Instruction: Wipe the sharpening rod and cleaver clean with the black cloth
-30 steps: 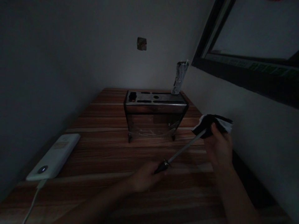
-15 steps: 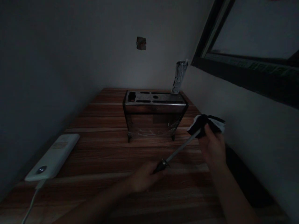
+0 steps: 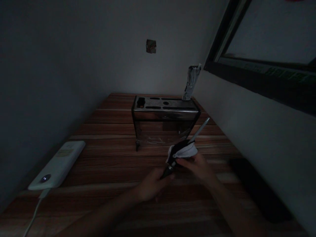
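My left hand (image 3: 151, 186) grips the dark handle of a sharpening steel (image 3: 200, 129) whose thin metal rod slants up and to the right. My right hand (image 3: 198, 164) is closed on a black and white cloth (image 3: 182, 150) wrapped round the rod close to the handle. Just behind them on the wooden table (image 3: 103, 158) stands a metal knife block (image 3: 164, 120) with empty slots in its top and a clear front panel.
A white power bank (image 3: 58, 164) with a lit button lies at the left, its cable running off the near edge. A crumpled wrapper (image 3: 191, 82) leans in the back right corner. Walls close the table on the left, back and right; a dark window frame (image 3: 256, 75) hangs at the right.
My right hand has slid the cloth down the rod from its tip to near the handle, leaving the upper rod bare. The left hand has stayed in place.
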A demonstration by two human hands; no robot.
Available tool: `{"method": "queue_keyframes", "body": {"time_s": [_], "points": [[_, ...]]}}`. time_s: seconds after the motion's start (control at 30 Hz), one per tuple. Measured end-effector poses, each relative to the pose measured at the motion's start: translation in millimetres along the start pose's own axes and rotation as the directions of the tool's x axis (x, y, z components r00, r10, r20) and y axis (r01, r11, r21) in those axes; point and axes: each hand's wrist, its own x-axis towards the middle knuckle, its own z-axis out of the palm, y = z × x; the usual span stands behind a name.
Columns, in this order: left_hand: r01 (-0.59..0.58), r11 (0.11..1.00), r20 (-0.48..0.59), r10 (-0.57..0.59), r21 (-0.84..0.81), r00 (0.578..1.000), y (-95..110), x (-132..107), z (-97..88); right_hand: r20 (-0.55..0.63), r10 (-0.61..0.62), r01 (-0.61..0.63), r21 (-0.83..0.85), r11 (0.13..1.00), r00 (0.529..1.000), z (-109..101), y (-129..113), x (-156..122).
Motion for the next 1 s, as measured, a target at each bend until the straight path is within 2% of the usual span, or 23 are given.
{"method": "queue_keyframes", "body": {"time_s": [0.1, 0.43, 0.67, 0.8, 0.9, 1.0], "points": [[-0.002, 1.0, -0.003, 0.002, -0.015, 1.0, -0.9, -0.2, -0.8, 0.072, 0.036, -0.032, -0.063, 0.998, 0.997, 5.8, 6.3, -5.1], [-0.008, 1.0, -0.02, 0.008, 0.015, 1.0, 2.1, -1.7, -0.7, 0.113, 0.004, 0.0, -0.036, 0.999, 0.994, 7.5, 5.8, -5.6], [0.019, 1.0, -0.058, -0.02, -0.022, 0.998, 5.8, -3.6, 1.5, 0.028, -0.013, 0.013, -0.002, 1.0, 1.0, 6.9, 0.6, -5.8], [0.006, 1.0, -0.036, -0.006, -0.012, 0.999, 5.4, -3.2, 0.8, -0.038, -0.048, 0.049, 0.035, 0.998, 0.998, 2.7, 0.0, -2.4], [0.009, 1.0, -0.012, -0.008, 0.014, 1.0, 4.7, -2.9, 0.1, -0.163, -0.076, 0.091, 0.084, 0.992, 0.984, -2.4, 2.3, 1.9], [0.01, 0.998, -0.009, -0.01, 0.067, 1.0, 4.1, -3.3, 0.4, -0.318, -0.084, 0.144, 0.17, 0.975, 0.944, -8.4, 3.1, 6.8]]}}
